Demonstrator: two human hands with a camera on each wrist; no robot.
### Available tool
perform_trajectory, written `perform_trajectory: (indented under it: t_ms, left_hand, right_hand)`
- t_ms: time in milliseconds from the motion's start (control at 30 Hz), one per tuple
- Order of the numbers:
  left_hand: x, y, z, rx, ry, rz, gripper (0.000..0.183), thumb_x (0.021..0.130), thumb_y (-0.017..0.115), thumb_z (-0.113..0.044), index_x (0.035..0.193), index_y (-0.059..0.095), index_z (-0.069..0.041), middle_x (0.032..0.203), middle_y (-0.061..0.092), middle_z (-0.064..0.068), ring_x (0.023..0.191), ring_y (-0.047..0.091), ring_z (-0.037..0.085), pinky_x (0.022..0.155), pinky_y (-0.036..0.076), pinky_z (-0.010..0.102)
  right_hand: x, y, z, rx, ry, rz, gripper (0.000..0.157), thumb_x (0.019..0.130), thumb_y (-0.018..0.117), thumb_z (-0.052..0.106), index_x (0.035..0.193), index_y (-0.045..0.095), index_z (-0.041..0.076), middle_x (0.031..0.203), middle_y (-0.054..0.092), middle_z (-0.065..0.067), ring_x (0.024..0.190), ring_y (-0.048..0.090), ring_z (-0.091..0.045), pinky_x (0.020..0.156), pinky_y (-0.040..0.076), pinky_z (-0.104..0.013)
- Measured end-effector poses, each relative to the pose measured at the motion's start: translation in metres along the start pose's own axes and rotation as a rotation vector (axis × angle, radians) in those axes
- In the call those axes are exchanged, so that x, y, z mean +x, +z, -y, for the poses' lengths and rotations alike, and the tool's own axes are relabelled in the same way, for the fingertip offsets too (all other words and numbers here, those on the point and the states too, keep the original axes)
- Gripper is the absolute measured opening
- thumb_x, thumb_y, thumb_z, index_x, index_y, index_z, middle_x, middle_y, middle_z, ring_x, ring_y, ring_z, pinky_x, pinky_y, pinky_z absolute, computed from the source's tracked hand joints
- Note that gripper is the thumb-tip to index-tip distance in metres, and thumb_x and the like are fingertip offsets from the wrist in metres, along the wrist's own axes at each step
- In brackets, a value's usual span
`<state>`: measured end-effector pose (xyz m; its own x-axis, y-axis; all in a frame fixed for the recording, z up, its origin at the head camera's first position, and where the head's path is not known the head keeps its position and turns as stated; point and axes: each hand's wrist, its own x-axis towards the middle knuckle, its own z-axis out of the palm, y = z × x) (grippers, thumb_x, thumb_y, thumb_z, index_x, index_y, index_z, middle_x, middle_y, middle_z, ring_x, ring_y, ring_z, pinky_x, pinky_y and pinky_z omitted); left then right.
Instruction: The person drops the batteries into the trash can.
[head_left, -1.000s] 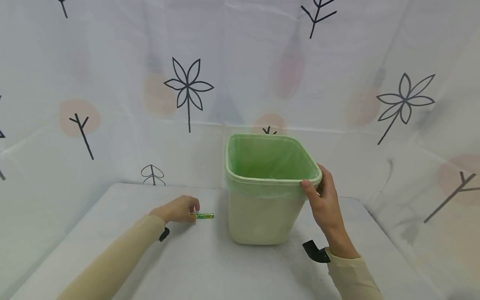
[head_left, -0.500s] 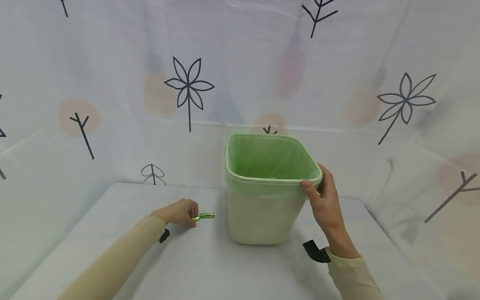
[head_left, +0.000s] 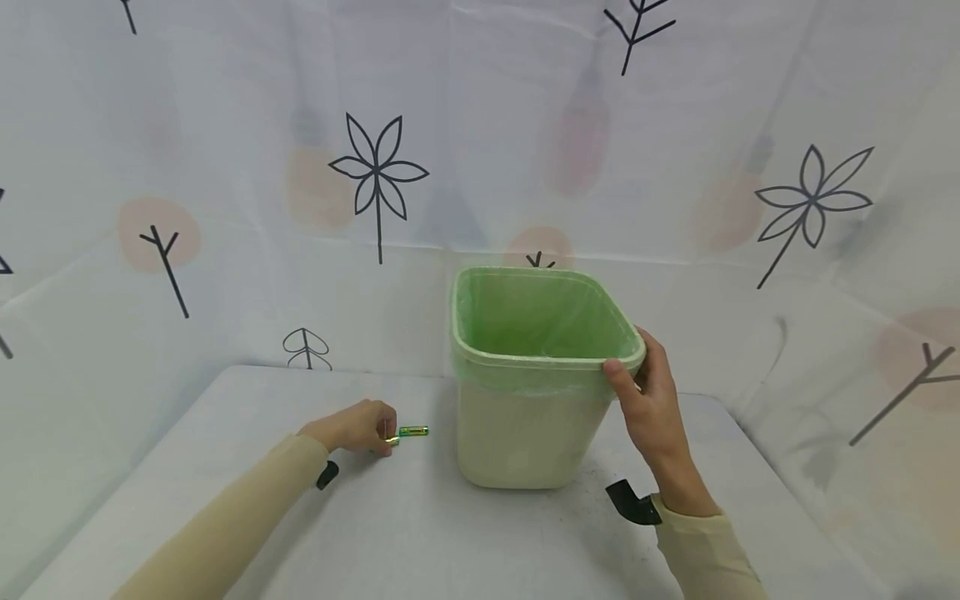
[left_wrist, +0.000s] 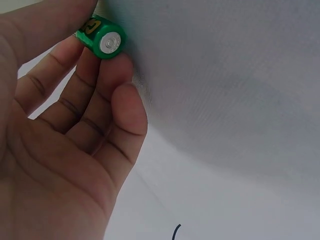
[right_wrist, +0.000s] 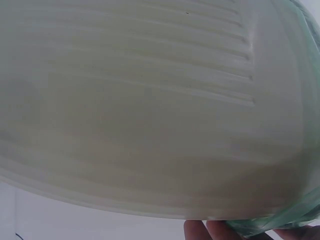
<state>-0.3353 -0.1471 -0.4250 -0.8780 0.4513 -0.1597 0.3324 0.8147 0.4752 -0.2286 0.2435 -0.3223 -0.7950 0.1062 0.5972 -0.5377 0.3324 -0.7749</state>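
Observation:
Low over the tabletop at centre left, my left hand point(head_left: 363, 425) pinches a green battery point(left_wrist: 102, 39) between thumb and fingertips. Its flat silver end shows in the left wrist view, while in the head view only a short tip sticks out. A second green-and-gold battery point(head_left: 413, 431) lies on the table just beyond those fingertips. My right hand point(head_left: 648, 408) grips the right front corner of a trash bin point(head_left: 525, 433), thumb on the rim and fingers behind it. The bin is pale, stands upright and has a thin green liner point(head_left: 525, 312) folded over its rim.
A white-covered table point(head_left: 450, 542) carries the bin and batteries. Behind it hangs a white cloth point(head_left: 480, 125) with printed plants, which also runs along both sides. The bin's ribbed side fills most of the right wrist view.
My left hand has shifted slightly toward me, and the tip of the held battery has drawn away from the end of the lying battery. The right hand and bin stay put.

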Motion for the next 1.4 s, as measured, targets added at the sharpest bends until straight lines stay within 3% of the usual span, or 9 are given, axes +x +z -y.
perform_trajectory:
  t_ms: [167,400,933,1100,1400]
  left_hand:
    - [-0.006,-0.007,-0.007,0.020,0.020,0.004,0.018,0.078,0.079,-0.015,0.083,0.061,-0.015,0.080,0.056,-0.001,0.072,0.053,0.015,0.063,0.045,0.031]
    - [-0.016,-0.031,-0.021,0.092,0.100,-0.022,0.016,0.079,0.077,-0.014,0.083,0.062,-0.015,0.077,0.055,-0.002,0.072,0.051,0.015,0.063,0.044,0.031]
    - [-0.039,-0.108,-0.078,0.247,0.255,-0.113,0.012,0.082,0.073,-0.015,0.087,0.063,-0.013,0.075,0.056,-0.002,0.070,0.052,0.014,0.061,0.045,0.029]
    - [-0.045,-0.134,-0.099,0.278,0.273,-0.150,0.011,0.083,0.072,-0.014,0.090,0.064,-0.012,0.078,0.057,-0.001,0.072,0.053,0.015,0.063,0.046,0.030]
    - [-0.045,-0.173,-0.134,0.334,0.361,-0.215,0.009,0.081,0.070,-0.010,0.087,0.064,-0.007,0.075,0.057,0.003,0.073,0.053,0.019,0.068,0.045,0.035]
  right_hand:
    - [0.000,0.000,0.000,-0.001,-0.003,-0.002,0.055,0.095,0.055,0.016,0.146,0.034,0.019,0.133,0.048,-0.008,0.114,0.048,-0.017,0.086,0.041,-0.023]
    - [0.000,0.000,-0.002,0.000,-0.002,-0.007,0.055,0.095,0.055,0.016,0.146,0.035,0.019,0.133,0.048,-0.009,0.115,0.048,-0.019,0.086,0.041,-0.022]
    - [0.000,0.000,-0.003,-0.016,-0.004,-0.013,0.055,0.095,0.056,0.017,0.146,0.035,0.019,0.132,0.049,-0.009,0.111,0.048,-0.015,0.085,0.041,-0.022]
    - [0.000,0.001,-0.002,-0.010,-0.001,-0.012,0.055,0.095,0.056,0.017,0.146,0.035,0.018,0.131,0.049,-0.010,0.110,0.048,-0.015,0.084,0.041,-0.022]
    - [0.000,0.001,-0.002,-0.001,-0.005,-0.010,0.055,0.095,0.056,0.016,0.145,0.035,0.018,0.131,0.049,-0.010,0.111,0.049,-0.016,0.084,0.042,-0.022]
